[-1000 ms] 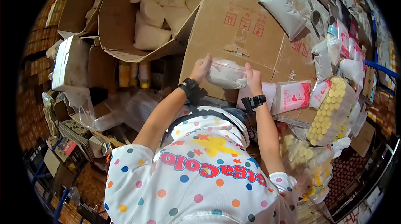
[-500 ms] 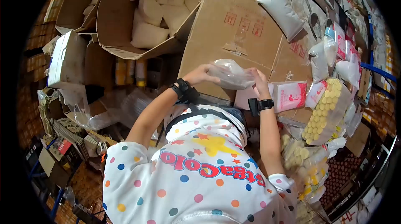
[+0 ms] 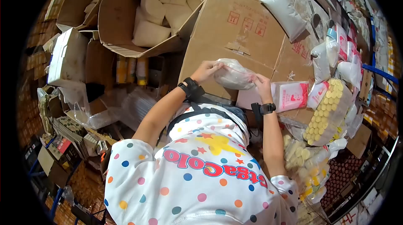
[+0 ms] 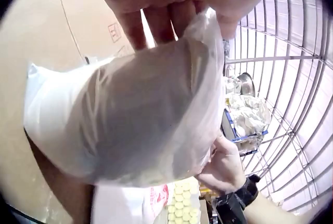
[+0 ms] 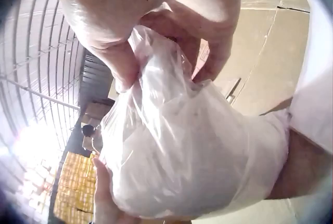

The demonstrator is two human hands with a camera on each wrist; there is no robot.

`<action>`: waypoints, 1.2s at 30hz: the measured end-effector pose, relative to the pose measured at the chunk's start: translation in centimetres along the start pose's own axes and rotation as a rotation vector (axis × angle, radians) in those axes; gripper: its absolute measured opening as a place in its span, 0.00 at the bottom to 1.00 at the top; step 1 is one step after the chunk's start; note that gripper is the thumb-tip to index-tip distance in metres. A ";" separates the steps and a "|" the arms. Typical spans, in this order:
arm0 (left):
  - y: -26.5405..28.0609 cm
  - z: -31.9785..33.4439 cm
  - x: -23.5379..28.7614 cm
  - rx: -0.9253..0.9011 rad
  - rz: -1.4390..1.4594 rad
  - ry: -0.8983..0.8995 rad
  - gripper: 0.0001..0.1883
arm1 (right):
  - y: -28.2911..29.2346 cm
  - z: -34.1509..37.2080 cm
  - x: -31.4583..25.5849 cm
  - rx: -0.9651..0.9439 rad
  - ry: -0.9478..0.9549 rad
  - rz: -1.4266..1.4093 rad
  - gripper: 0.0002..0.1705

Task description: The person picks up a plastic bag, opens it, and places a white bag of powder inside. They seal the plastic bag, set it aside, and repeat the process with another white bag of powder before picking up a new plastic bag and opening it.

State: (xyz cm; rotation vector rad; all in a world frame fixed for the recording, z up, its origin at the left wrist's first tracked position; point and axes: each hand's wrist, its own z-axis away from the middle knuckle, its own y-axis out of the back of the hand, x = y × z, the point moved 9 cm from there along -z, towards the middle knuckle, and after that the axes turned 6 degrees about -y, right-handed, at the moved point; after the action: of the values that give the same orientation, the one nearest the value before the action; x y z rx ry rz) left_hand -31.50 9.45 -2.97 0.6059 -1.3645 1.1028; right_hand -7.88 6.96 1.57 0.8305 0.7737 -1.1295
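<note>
A clear plastic zip bag of white powder (image 3: 234, 75) is held between both hands above the near edge of a cardboard sheet. My left hand (image 3: 205, 71) grips the bag's left end; in the left wrist view its thumb and fingers pinch the gathered plastic at a top corner. At the other end, my right hand (image 3: 263, 86) pinches the plastic, with thumb and fingers around a bunched corner (image 5: 156, 44) in the right wrist view. A red zip line runs along the bag's upper side. The bag looks plump and slightly tilted.
Flat cardboard (image 3: 252, 48) covers the work surface, with a filled white pouch (image 3: 285, 15) on it. Pink-and-white packets (image 3: 294, 96), a bag of yellow sticks (image 3: 325, 111) and metal scoops (image 3: 315, 19) line the right side. An open carton (image 3: 117, 19) of white bags stands at left.
The bag was held flat by both ends, then the left hand shifted along its near side, and now grips the left end again. The right hand has moved slightly right.
</note>
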 end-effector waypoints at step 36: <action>2.0 0.3 6.9 0.174 -0.401 -0.137 0.10 | -11.8 -2.6 -7.3 -0.325 0.151 0.961 0.13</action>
State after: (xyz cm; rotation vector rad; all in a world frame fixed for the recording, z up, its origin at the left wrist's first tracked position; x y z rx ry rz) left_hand -34.38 11.82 3.16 1.0491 -1.1997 0.8680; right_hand -21.34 10.03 4.62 0.8613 0.5434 -0.0837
